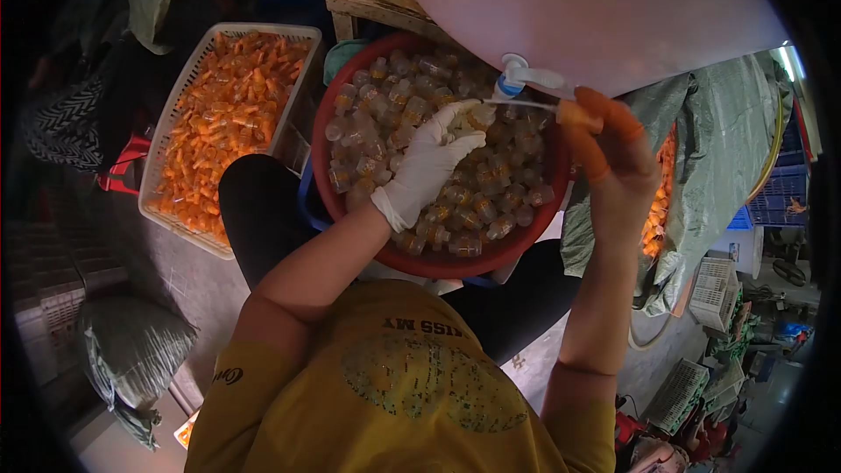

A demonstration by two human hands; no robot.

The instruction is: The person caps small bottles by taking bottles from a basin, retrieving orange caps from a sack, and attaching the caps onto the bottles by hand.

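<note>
Grey sack (136,342): on the floor, 8 o'clock from the tub.
White crate (306,31): 9 o'clock of the tub, near it, heaped with orange pieces (229,127).
Red tub (442,270): mid-view, full of small clear bottles (469,245).
Left hand (429,162): white glove, over the tub, thumb and fingers closed around one bottle (477,118), reaching toward 1 o'clock.
Tap (523,76): on the big pale tank (604,9), 1–2 o'clock of the tub.
Orange cap (578,118): 3 o'clock of the held bottle; thin tube (530,104) points to 9. Tip in the bottle or not: can't tell.
Right hand (626,153): orange finger covers, fingertips pinched on the cap.
Green tarp (701,144): 3 o'clock, beyond the right hand.
</note>
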